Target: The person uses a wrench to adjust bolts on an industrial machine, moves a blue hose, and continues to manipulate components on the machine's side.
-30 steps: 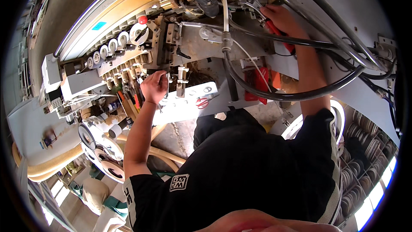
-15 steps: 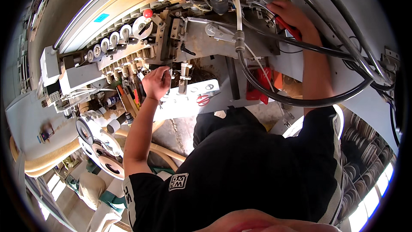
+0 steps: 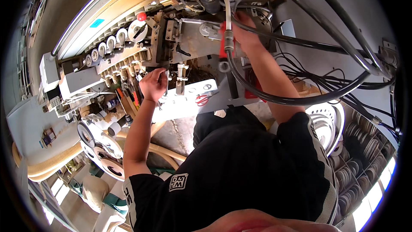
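My right hand (image 3: 246,34) is closed around a red-handled adjustable wrench (image 3: 222,50), above the machine's metal plate (image 3: 195,38). The handle's end with a hole points down toward me; the white hose and my hand hide the wrench's jaw. My left hand (image 3: 152,85) is curled shut at the edge of the machine, its fingertips beside a small upright metal cylinder fitting (image 3: 180,79). What those fingers hold, if anything, I cannot make out. A black clamp lever (image 3: 183,51) sits on the plate between both hands.
Black looped hoses (image 3: 300,101) arch over my right forearm. Red-handled scissors (image 3: 201,99) lie on the bright white ledge (image 3: 171,111). Rollers (image 3: 110,43) and a red knob (image 3: 141,16) line the left side. Edge-band reels (image 3: 112,166) stand lower left, with racked coils (image 3: 356,176) lower right.
My right hand has brought the wrench left and nearer from the machine's far right, turning its handle end toward me. My left hand has stayed nearly in place.
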A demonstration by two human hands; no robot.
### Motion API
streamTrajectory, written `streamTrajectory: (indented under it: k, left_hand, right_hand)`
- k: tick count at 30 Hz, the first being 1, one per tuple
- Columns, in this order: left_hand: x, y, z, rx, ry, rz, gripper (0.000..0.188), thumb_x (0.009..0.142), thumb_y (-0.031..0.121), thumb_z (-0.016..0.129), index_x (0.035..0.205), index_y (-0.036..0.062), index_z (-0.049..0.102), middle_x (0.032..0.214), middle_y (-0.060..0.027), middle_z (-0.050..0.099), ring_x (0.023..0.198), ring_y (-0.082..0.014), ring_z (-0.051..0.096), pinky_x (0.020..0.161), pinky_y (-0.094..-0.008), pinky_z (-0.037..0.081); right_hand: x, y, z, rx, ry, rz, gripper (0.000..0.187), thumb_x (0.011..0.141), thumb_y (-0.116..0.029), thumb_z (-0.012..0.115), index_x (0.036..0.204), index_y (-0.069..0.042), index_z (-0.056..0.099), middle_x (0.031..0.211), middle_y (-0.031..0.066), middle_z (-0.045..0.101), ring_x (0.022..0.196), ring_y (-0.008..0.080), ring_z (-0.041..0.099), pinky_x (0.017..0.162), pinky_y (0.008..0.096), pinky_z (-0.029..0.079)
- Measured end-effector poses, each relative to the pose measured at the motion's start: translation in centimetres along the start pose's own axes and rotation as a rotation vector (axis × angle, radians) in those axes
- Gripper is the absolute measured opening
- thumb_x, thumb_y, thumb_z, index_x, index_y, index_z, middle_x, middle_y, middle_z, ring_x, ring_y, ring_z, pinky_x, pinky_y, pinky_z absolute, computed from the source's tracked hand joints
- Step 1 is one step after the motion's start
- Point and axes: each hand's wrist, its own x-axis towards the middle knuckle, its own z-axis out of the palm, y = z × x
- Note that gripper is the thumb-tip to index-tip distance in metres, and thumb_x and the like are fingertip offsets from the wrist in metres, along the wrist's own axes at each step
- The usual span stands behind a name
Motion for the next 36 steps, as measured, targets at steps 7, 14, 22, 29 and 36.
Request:
streamTrajectory:
  k: [7, 14, 22, 29, 36]
  left_hand:
    - [-0.1, 0.1, 0.1, 0.003, -0.005, -0.027, 0.008, 0.085, 0.012, 0.070, 0.092, 0.0162, 0.072, 0.079, -0.0049, 0.072, 0.068, -0.0268, 0.070, 0.060, -0.0361, 0.055]
    - [0.1, 0.6, -0.1, -0.023, 0.021, 0.005, 0.008, 0.085, 0.013, 0.070, 0.092, 0.0156, 0.072, 0.079, -0.0055, 0.073, 0.069, -0.0274, 0.070, 0.060, -0.0362, 0.055]
    - [0.2, 0.3, 0.0, -0.013, -0.002, -0.003, 0.008, 0.085, 0.012, 0.070, 0.092, 0.0156, 0.072, 0.079, -0.0053, 0.073, 0.068, -0.0268, 0.070, 0.060, -0.0360, 0.055]
    - [0.0, 0.1, -0.1, -0.019, 0.004, -0.007, 0.008, 0.085, 0.012, 0.070, 0.092, 0.0152, 0.072, 0.079, -0.0046, 0.073, 0.067, -0.0266, 0.070, 0.060, -0.0359, 0.055]
    - [0.1, 0.3, 0.1, -0.019, 0.019, -0.007, 0.008, 0.085, 0.013, 0.070, 0.092, 0.0153, 0.072, 0.080, -0.0050, 0.074, 0.068, -0.0265, 0.071, 0.060, -0.0355, 0.055]
  right_hand:
    - [-3.2, -3.1, -5.2, -0.135, -0.046, 0.018, 0.034, 0.106, -0.038, 0.057, 0.106, -0.005, 0.063, 0.085, 0.0065, 0.067, 0.069, 0.0147, 0.064, 0.057, 0.0319, 0.052]
    - [0.6, -6.8, -11.3, -0.584, -0.035, -0.094, 0.040, 0.102, -0.043, 0.064, 0.113, -0.005, 0.068, 0.083, 0.0041, 0.065, 0.065, 0.0118, 0.062, 0.056, 0.0294, 0.053]
    - [7.5, -6.9, -17.2, -0.602, -0.282, -0.065, 0.043, 0.102, -0.047, 0.064, 0.107, -0.005, 0.069, 0.062, 0.0048, 0.061, 0.045, 0.0143, 0.057, 0.044, 0.0303, 0.047]
    - [0.9, -13.5, -10.7, -0.791, -0.319, -0.183, 0.042, 0.101, -0.047, 0.064, 0.107, -0.005, 0.070, 0.064, 0.0057, 0.063, 0.045, 0.0134, 0.058, 0.044, 0.0281, 0.047]
    - [3.5, -5.5, -12.0, -0.516, -0.074, -0.018, 0.042, 0.102, -0.044, 0.065, 0.111, -0.004, 0.070, 0.072, 0.0075, 0.068, 0.054, 0.0153, 0.065, 0.049, 0.0302, 0.051]
